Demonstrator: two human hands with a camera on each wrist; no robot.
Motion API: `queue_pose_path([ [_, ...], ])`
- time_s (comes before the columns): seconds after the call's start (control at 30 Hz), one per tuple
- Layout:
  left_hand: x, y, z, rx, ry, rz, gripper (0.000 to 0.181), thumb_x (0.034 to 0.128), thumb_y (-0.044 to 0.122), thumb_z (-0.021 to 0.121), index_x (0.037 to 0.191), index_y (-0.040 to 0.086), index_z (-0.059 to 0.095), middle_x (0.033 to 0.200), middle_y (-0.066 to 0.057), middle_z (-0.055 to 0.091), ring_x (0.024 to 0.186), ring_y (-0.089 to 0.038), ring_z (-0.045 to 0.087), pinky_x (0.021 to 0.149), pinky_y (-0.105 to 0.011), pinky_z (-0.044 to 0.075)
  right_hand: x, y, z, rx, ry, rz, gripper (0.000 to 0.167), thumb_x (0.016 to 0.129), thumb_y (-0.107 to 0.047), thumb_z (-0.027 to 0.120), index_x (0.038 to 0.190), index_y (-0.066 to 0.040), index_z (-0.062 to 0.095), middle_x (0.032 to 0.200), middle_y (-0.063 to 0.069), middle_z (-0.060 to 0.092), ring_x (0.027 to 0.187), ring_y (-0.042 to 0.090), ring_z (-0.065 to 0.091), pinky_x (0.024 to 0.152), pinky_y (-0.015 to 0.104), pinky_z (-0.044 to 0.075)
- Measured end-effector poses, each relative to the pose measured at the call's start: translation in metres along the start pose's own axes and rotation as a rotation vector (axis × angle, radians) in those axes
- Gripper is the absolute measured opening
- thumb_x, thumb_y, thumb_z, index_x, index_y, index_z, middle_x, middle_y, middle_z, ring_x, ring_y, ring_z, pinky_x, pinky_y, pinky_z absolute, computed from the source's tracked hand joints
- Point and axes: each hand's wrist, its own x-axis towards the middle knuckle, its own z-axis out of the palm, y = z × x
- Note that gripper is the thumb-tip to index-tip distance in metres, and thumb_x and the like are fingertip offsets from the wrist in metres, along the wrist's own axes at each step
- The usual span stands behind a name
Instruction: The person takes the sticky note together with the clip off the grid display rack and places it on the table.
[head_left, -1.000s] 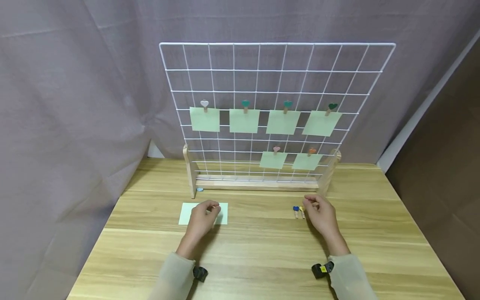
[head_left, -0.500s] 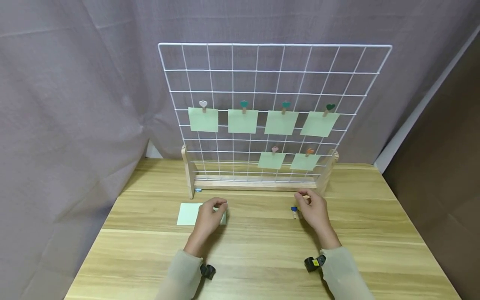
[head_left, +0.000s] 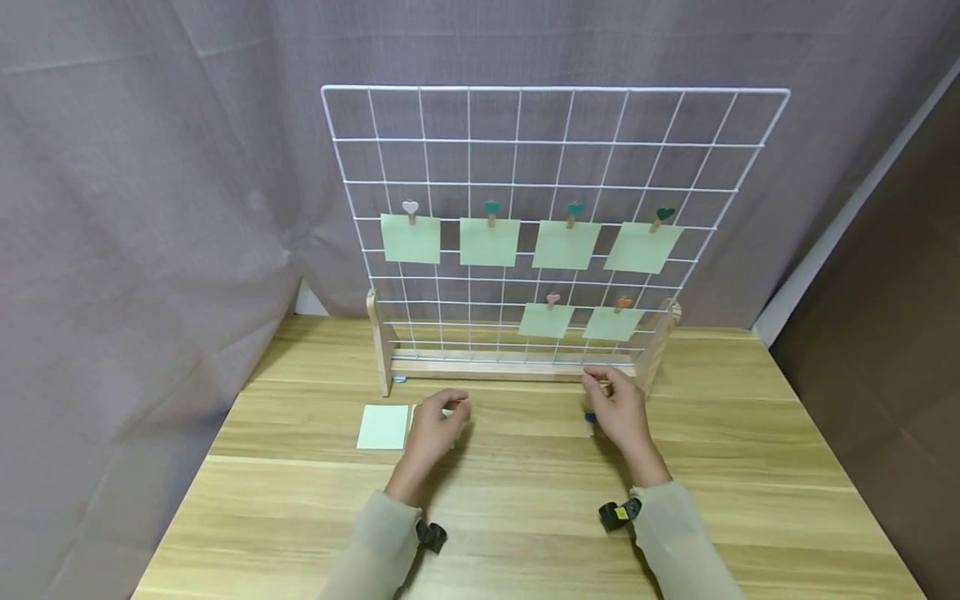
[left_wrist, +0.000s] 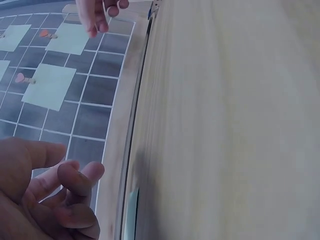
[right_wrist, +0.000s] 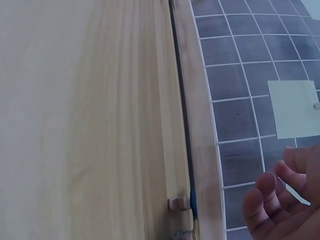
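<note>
My left hand (head_left: 437,427) hovers over the table with loosely bent fingers and nothing in them. Beneath it lies a pale green paper square, mostly hidden, beside another green paper square (head_left: 381,427). My right hand (head_left: 624,417) is also raised and holds nothing, its fingers relaxed in the right wrist view. Just left of it lies a small wooden clothespin with a blue heart (right_wrist: 179,203). A second clothespin with a yellow heart (right_wrist: 195,229) is beside that one, covered by the hand in the head view.
A white wire grid (head_left: 517,184) stands in a wooden base (head_left: 510,367) behind the hands. Several green notes hang on it from heart clothespins, four-wide above a shorter lower row (head_left: 546,321). A small light-blue item (head_left: 400,379) lies by the base's left foot.
My left hand has shifted right, uncovering the left paper square and covering the other. My right hand has moved left and slightly forward, now over the clothespins. Nothing has been picked up.
</note>
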Motion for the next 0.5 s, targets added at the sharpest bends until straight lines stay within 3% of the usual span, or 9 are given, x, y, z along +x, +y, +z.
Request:
queue_pose_path([
  [0.17, 0.005, 0.002, 0.008, -0.012, 0.017, 0.008, 0.025, 0.1008, 0.012, 0.066, 0.118, -0.005, 0.073, 0.098, -0.013, 0.075, 0.057, -0.008, 0.056, 0.052, -0.023, 0.049, 0.003, -0.004, 0.004, 0.049, -0.008, 0.011, 0.021, 0.103, -0.013, 0.069, 0.117, 0.003, 0.074, 0.112, 0.021, 0.073, 0.073, 0.005, 0.056, 0.064, 0.014, 0.045],
  [0.3, 0.009, 0.005, 0.013, -0.042, 0.034, -0.004, 0.024, 0.1007, 0.01, 0.067, 0.119, -0.005, 0.073, 0.097, -0.013, 0.076, 0.057, -0.015, 0.062, 0.052, -0.024, 0.052, 0.006, -0.009, 0.005, 0.064, -0.01, 0.011, 0.022, 0.103, -0.014, 0.069, 0.117, 0.002, 0.074, 0.112, 0.02, 0.072, 0.071, 0.005, 0.055, 0.062, 0.015, 0.043],
  [0.5, 0.015, 0.005, 0.02, -0.04, 0.086, 0.032, 0.025, 0.1006, 0.012, 0.069, 0.119, -0.004, 0.074, 0.098, -0.012, 0.077, 0.083, -0.024, 0.072, 0.07, -0.032, 0.058, 0.013, -0.015, 0.008, 0.06, 0.017, -0.036, 0.023, 0.103, -0.015, 0.069, 0.117, 0.003, 0.074, 0.101, 0.018, 0.073, 0.068, 0.004, 0.055, 0.058, 0.016, 0.043],
])
